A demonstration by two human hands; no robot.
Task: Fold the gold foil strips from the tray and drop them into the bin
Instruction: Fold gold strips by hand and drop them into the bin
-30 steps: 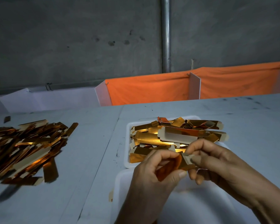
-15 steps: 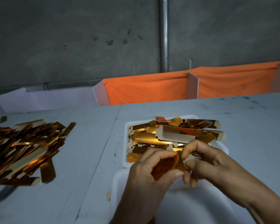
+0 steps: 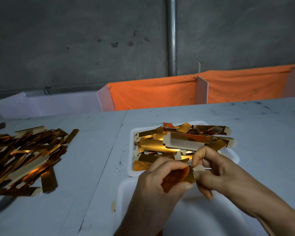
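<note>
- the tray (image 3: 132,151) beyond your hands was heaped with gold foil strips (image 3: 180,142), so by my reading most of the job was left to do.
- the white bin (image 3: 124,193) sat on the near side of the tray, right under your hands; i could not see any folded pieces inside it, since your hands and forearms covered much of it.
- a loose pile of strips (image 3: 24,155) lay on the surface (image 3: 95,167) well to the left of the tray, with one stray piece beyond it.
- one strip (image 3: 186,175) was in work, held above the bin on the near side of the tray and not yet dropped.
- your left hand (image 3: 160,181) curled round the strip's body, thumb under and fingers over: a clenched grip on it.
- your right hand (image 3: 216,172) pinched the strip's pale end tab between thumb and forefinger, touching the left hand's fingertips, other fingers tucked below.
- both wrists came up from the near edge, meeting over the bin.
</note>
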